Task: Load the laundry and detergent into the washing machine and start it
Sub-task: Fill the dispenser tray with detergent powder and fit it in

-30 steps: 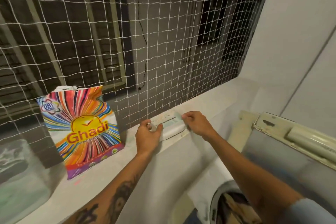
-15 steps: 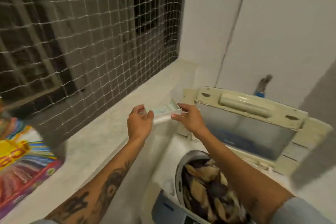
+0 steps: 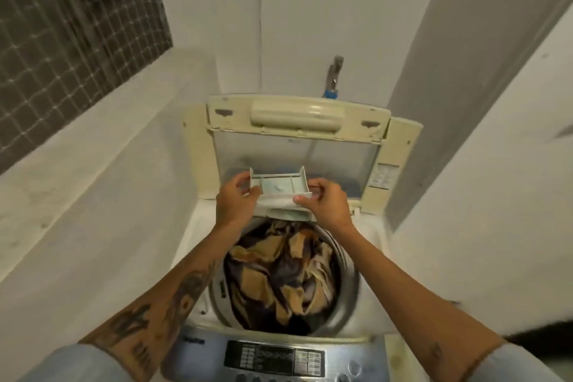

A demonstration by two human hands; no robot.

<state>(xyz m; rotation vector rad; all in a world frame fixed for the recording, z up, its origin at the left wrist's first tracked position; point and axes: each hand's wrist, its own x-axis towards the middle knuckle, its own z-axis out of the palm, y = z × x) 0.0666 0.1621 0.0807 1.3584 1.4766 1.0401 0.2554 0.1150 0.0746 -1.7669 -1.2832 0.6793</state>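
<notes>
A top-loading washing machine [image 3: 400, 139] stands below me with its lid [image 3: 294, 116] raised against the back wall. Its drum [image 3: 345, 285] is full of tan, brown and dark laundry [image 3: 279, 276]. I hold a small white detergent drawer [image 3: 279, 184] with pale green compartments level above the drum's far rim. My left hand [image 3: 234, 200] grips its left end and my right hand [image 3: 325, 203] grips its front right corner. A matching slot [image 3: 286, 214] shows just under the drawer.
The control panel [image 3: 274, 358] with a display and buttons lies at the near edge. A tap [image 3: 333, 77] with a blue fitting sticks out of the wall behind the lid. A concrete ledge [image 3: 62, 177] and a netted window [image 3: 62, 28] run along the left; walls close in on the right.
Both hands lifted the drawer off the ledge and carried it right, over the machine's drum. My view swung from the window and the detergent bag, now out of sight, to the machine.
</notes>
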